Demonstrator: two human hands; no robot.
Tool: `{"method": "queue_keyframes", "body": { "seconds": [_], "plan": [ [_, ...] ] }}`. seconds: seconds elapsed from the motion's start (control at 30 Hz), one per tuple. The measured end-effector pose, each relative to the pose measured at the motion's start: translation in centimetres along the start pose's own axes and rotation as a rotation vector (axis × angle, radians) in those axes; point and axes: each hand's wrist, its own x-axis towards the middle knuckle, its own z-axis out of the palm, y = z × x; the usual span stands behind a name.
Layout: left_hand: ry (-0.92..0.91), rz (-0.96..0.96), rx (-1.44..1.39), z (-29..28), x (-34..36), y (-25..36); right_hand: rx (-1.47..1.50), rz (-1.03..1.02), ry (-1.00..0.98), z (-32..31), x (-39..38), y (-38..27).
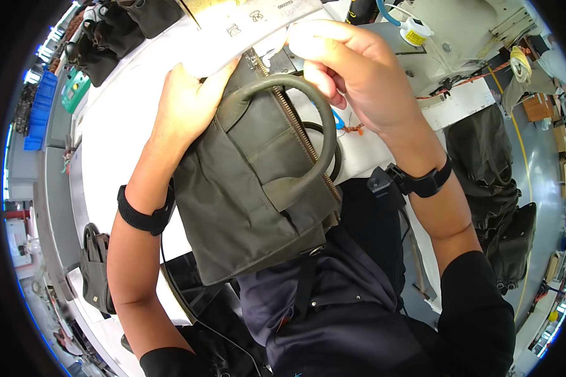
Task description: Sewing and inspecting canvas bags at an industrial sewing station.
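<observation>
White tabletop curves across the far side of the view, with a sewing machine on it at the far right. One olive-green handbag sits upright in the near middle, against the person's lap, resting partly on the tabletop's near edge. It has one open brass zipper along its top and two looped carry handles, the nearer handle arching over the opening. What lies inside the bag cannot be seen.

One white sheet of stuffing paper spans the far edge above the bag. The left hand presses on the bag's far left corner, its grip clamped on the paper's left end. The right hand has its grip closed on the paper's right end, fingers curled just above the handle. Each wrist carries one black band.

Several dark finished bags stand piled at the far left. Another dark bag hangs at the near left, and more dark bags are heaped on the right. One blue crate sits at the far left.
</observation>
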Motion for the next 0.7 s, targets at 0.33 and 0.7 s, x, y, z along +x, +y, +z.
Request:
{"method": "queue_keyframes", "body": {
  "seconds": [0.33, 0.7],
  "plan": [
    [-0.080, -0.139, 0.079, -1.3, -0.3, -0.7, -1.262, -0.546, 0.171, -4.5, -3.8, 11.2],
    [-0.050, -0.210, 0.231, -4.5, -5.1, -4.5, -1.499, -0.593, 0.115, -4.8, -3.2, 12.3]
  ]
}}
